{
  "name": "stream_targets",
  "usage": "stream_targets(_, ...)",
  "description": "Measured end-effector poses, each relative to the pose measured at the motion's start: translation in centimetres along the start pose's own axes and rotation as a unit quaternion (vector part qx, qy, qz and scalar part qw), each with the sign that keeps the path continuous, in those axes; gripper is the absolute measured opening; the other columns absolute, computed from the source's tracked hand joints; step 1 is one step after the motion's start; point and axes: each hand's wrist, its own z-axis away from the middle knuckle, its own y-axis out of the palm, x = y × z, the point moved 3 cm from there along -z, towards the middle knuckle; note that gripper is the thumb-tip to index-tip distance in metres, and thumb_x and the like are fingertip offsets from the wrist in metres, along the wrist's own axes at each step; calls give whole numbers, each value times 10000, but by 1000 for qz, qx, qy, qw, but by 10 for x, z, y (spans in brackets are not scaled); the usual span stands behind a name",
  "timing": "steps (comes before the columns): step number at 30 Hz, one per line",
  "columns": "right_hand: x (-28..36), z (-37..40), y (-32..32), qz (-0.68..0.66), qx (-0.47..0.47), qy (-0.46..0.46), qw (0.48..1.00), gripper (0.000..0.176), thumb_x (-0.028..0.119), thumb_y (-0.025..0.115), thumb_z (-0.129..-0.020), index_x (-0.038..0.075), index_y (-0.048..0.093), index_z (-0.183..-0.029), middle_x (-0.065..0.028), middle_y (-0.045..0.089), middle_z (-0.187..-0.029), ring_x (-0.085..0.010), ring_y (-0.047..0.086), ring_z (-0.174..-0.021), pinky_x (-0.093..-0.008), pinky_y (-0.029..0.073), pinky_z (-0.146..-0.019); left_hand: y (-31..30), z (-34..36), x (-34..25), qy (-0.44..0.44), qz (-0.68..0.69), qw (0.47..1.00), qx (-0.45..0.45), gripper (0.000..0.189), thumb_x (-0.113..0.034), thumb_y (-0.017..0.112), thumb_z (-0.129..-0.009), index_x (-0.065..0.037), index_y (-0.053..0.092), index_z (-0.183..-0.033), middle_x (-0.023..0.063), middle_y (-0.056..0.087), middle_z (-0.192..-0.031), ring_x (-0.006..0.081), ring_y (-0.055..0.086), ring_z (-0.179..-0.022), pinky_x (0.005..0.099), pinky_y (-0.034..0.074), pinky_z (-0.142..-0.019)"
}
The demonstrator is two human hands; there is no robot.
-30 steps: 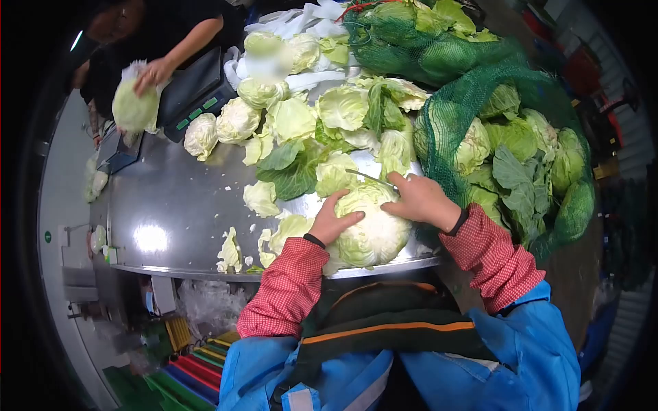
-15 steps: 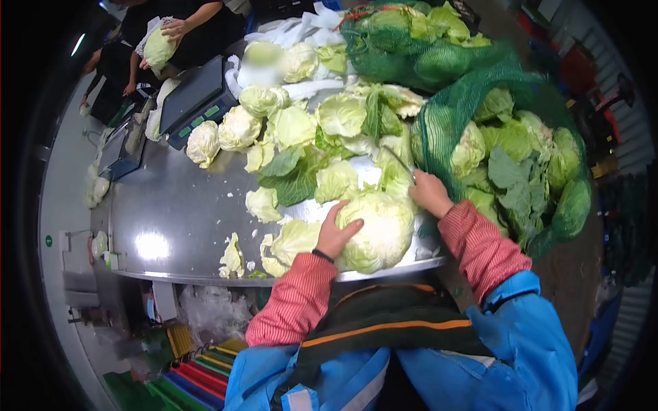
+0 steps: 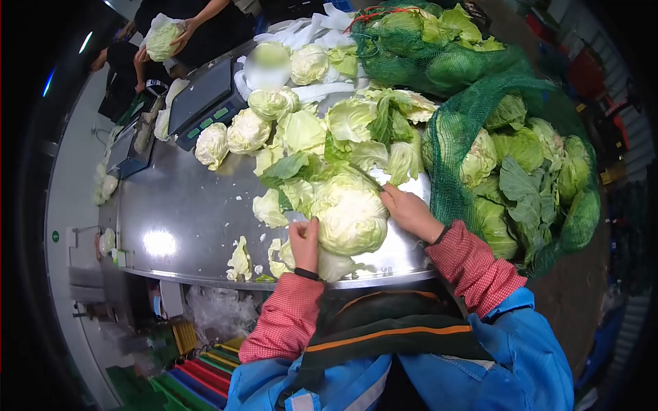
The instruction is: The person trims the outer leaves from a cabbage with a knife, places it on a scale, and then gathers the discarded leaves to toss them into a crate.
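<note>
A large pale cabbage (image 3: 351, 218) rests near the front edge of the metal table (image 3: 185, 205). At its left side is my left hand (image 3: 304, 241), fingers closed and bent against the outer leaves; what they pinch, if anything, is hidden. My right hand (image 3: 410, 209) is at the cabbage's upper right, its fingers wrapped round a knife (image 3: 369, 179) whose thin dark blade points up and left across the top of the cabbage. Loose leaves (image 3: 302, 131) lie behind the cabbage, and small scraps (image 3: 240, 260) lie to the left.
Green mesh bags of cabbages (image 3: 449, 147) stand at the right and back right. A scale (image 3: 205, 103) and several trimmed cabbages (image 3: 212, 146) are at the back left. Beyond them, a person's hands (image 3: 184, 38) hold a cabbage in white netting (image 3: 163, 38).
The cabbage has shifted left and slightly back. My left hand has moved from on top of it to its left side and closed. My right hand has moved left with the knife.
</note>
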Motion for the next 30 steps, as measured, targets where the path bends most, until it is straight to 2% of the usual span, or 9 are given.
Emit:
stream_targets(5,-3,9,-3,116,-31,-65,991,230,286,472,-971,78,566,-998,-193,652,-758,-398,639,-654,-504,494,-603,22,-45,-10,238,-289,925,64,756,-343,831,-750,36,475,-1299,139,592,-1025,282,597,-986,344,480,-904)
stream_targets(8,23,42,-25,221,-75,-145,962,141,217,522,-930,81,561,-928,-152,608,-673,-334,621,-543,-450,483,-483,27,-48,-23,104,-130,966,199,860,-398,850,-708,53,470,-1334,208,583,-1127,346,584,-1109,377,473,-959)
stream_targets(10,27,64,-27,299,-128,-219,920,33,138,561,-878,107,551,-870,-84,540,-592,-253,589,-450,-384,450,-376,28,-43,-23,53,-122,974,182,885,-431,856,-688,53,476,-1326,236,556,-1159,375,575,-1098,401,474,-949)
stream_targets(14,-3,53,-17,313,-117,-94,938,91,167,537,-905,89,572,-874,-134,561,-610,-296,619,-504,-428,492,-443,37,-22,-41,62,-283,954,82,883,-468,860,-661,52,504,-1280,281,507,-1202,411,553,-1097,441,470,-937)
stream_targets(17,-37,18,-39,73,-205,58,974,193,218,483,-961,59,588,-930,-199,618,-691,-381,644,-607,-495,509,-557,44,19,-80,182,-356,916,20,836,-478,857,-653,49,527,-1212,298,470,-1242,435,496,-1155,474,432,-975)
stream_targets(21,25,30,-51,56,-62,-13,996,314,343,459,-990,61,572,-1065,-244,672,-842,-444,649,-739,-539,499,-653,54,36,-93,341,-375,862,26,776,-387,906,-589,75,538,-1092,262,444,-1250,442,405,-1215,508,325,-1062)
stream_targets(22,27,30,-44,34,-50,38,997,425,443,552,-935,98,559,-1182,-226,683,-911,-420,663,-784,-504,513,-680,56,40,-100,403,-401,822,33,770,-359,913,-572,58,515,-1082,240,497,-1178,414,470,-1154,471,393,-1014)
stream_targets(26,5,21,-36,-60,-30,-69,995,510,483,680,-835,98,632,-1166,-190,691,-850,-393,669,-816,-456,515,-706,60,52,-109,261,-348,881,184,820,-338,924,-580,51,455,-1129,245,540,-1134,344,586,-1025,386,508,-825)
stream_targets(30,-24,3,-33,-20,-13,-55,998,357,385,662,-853,40,684,-938,-206,670,-783,-395,657,-781,-462,509,-695,68,41,-44,58,-236,923,298,949,-426,903,-633,18,358,-1269,303,564,-1145,321,573,-1129,380,485,-905)
